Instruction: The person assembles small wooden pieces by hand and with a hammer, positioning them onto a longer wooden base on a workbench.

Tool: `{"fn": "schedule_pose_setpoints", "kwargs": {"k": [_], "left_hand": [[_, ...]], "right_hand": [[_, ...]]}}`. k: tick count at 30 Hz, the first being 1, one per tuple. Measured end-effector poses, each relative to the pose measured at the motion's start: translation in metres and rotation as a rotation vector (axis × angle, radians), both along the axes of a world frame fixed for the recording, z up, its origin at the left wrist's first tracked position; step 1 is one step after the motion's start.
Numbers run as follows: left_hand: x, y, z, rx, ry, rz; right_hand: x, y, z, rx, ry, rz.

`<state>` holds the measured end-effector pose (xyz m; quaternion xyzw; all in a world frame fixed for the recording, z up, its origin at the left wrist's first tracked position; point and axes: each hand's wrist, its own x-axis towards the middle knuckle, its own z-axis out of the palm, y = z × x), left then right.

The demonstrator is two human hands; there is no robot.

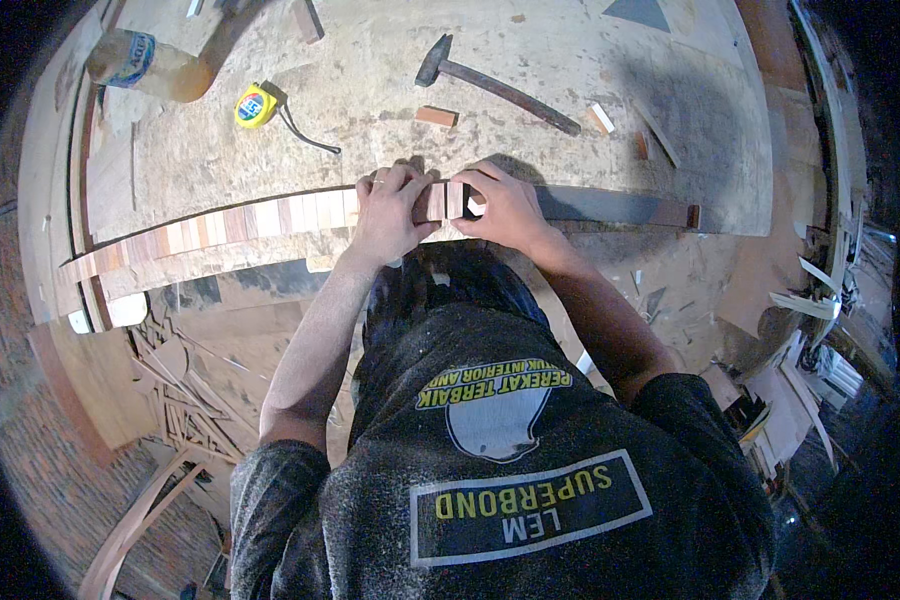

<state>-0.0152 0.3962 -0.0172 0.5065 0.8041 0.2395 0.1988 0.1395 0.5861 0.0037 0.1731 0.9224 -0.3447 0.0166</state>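
Note:
A row of small wooden blocks (260, 219) in light and reddish-brown tones runs along the bench's near edge. My left hand (394, 210) is closed over the right end of this row, fingers on the far side and thumb on the near side, gripping a brown block (429, 203). Just to its right, my right hand (508, 208) pinches another wooden block (456, 200), which stands with a narrow dark gap between it and the row. A dark grey strip (610, 206) continues rightward from there to a small reddish-brown block (694, 216).
On the workbench (370, 70) lie a hammer (505, 90), a yellow tape measure (256, 105) with a dark strap, a loose brown block (436, 116) and a bottle (150, 65). Wood offcuts (185, 390) litter the floor at left; more scraps (795, 400) are piled at right.

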Motion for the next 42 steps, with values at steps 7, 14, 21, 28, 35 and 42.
{"fn": "schedule_pose_setpoints", "kwargs": {"k": [7,14,21,28,35,42], "left_hand": [[-0.002,0.003,0.002,-0.043,-0.019,0.002],[-0.002,0.002,-0.005,-0.016,0.031,-0.007],[-0.003,0.002,-0.004,-0.015,-0.004,-0.015],[-0.003,0.002,-0.003,-0.049,0.017,-0.024],[-0.004,0.002,-0.006,-0.042,0.024,-0.023],[-0.004,0.001,-0.006,0.009,0.043,-0.037]], "right_hand": [[0.000,-0.003,-0.011,0.021,0.092,0.004],[-0.002,-0.004,-0.009,0.057,0.097,0.041],[0.003,-0.008,0.000,-0.096,0.216,-0.103],[0.002,-0.005,-0.007,-0.089,0.154,-0.075],[-0.001,-0.010,-0.014,-0.011,0.126,-0.037],[-0.001,-0.010,-0.015,0.019,0.097,-0.021]]}}
